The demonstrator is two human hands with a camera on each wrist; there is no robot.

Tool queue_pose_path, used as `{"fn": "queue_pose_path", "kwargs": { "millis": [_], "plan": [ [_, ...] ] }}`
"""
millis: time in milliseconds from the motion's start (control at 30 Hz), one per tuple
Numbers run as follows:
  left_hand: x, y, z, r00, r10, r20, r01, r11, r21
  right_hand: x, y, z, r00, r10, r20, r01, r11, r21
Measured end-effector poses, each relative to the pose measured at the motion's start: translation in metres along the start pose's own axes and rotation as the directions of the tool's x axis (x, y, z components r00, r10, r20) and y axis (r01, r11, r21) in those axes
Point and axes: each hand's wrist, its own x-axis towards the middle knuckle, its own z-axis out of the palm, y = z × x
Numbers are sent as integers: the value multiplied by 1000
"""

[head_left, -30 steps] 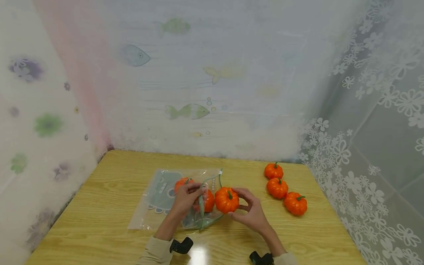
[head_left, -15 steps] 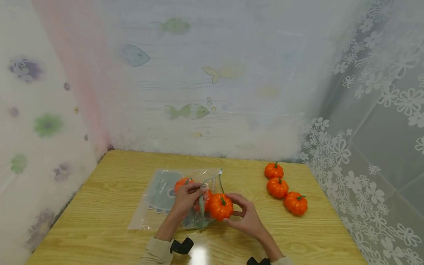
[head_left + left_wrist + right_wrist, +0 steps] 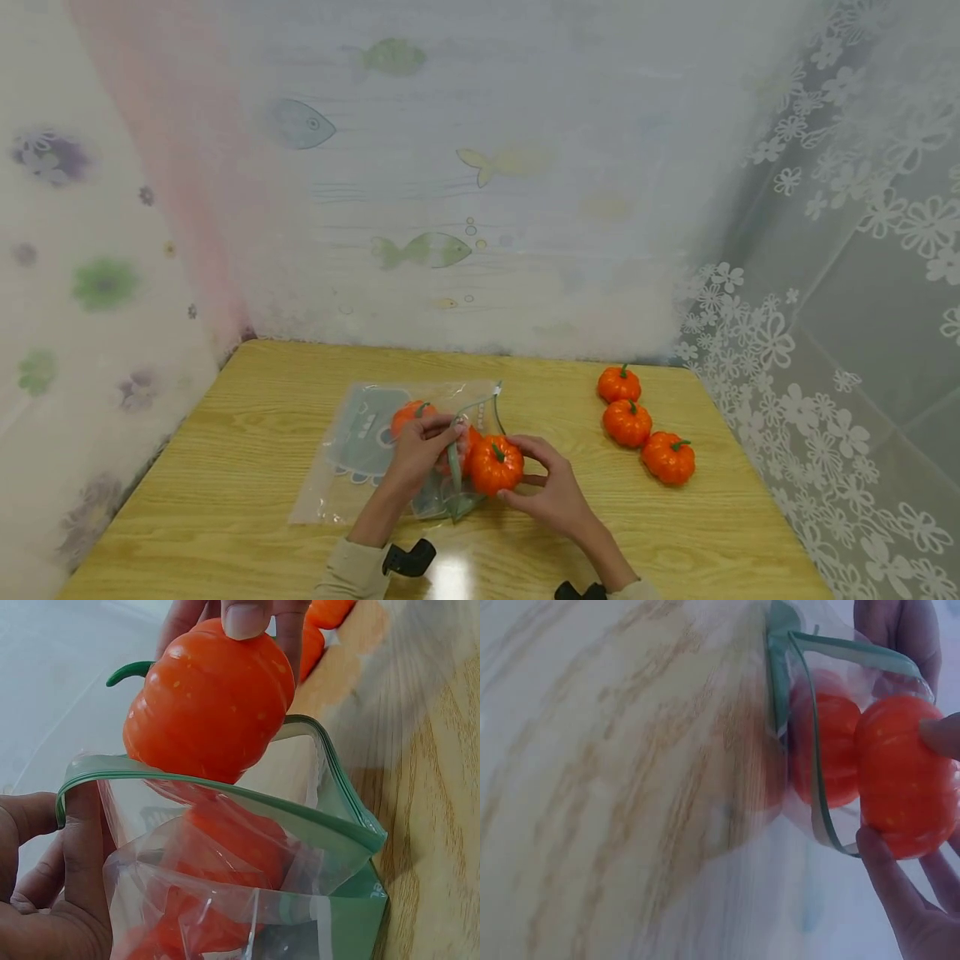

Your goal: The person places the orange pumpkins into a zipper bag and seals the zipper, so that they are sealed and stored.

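A clear zip bag (image 3: 322, 492) with a green zip edge lies on the wooden table, its mouth spread toward the right. My left hand (image 3: 416, 450) pinches the upper edge of that mouth between thumb and fingers. Inside the bag, orange toy pumpkins (image 3: 232, 847) show through the plastic. Right at the opening, my right hand (image 3: 551, 487) grips another orange pumpkin (image 3: 497, 465) with a green stem. In the left wrist view the held pumpkin (image 3: 214, 701) overlaps the green zip rim (image 3: 225, 791). From the right wrist, it sits against the pumpkin (image 3: 836, 746) inside.
Toward the right of the wooden table (image 3: 225, 450) stand more pumpkins in a slanting row: a rear one (image 3: 618, 385), a middle one (image 3: 627, 423) and a front one (image 3: 667, 458). A patterned curtain (image 3: 480, 275) hangs along the table's back edge.
My right hand has carried its pumpkin left and slightly down, up to the bag's mouth. The left hand keeps its hold on the bag's edge; the row of pumpkins stays put.
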Motion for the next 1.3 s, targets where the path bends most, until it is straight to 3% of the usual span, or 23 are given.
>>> {"fn": "queue_pose_path", "kwargs": {
  "millis": [267, 500, 700, 933, 1300],
  "plan": [
    [1, -2, -1, 1000, 18, 15, -18, 1000, 10, 2, -2, -2, 999, 41, -30, -41, 999, -16],
    [2, 1, 0, 1000, -8, 18, 8, 1000, 7, 1, -2, -3, 994, 103, -36, -104, 994, -28],
    [1, 1, 1, 998, -32, 53, 31, 999, 13, 4, -1, 2, 998, 66, -16, -67, 995, -69],
    [1, 1, 1, 993, -44, 106, 47, 999, -24, 8, -2, 10, 998, 19, -56, -26, 993, -118],
    [2, 0, 1, 994, -32, 106, 36, 999, -36, 11, -9, 21, 996, -42, -83, 28, 987, -159]
  ]
}}
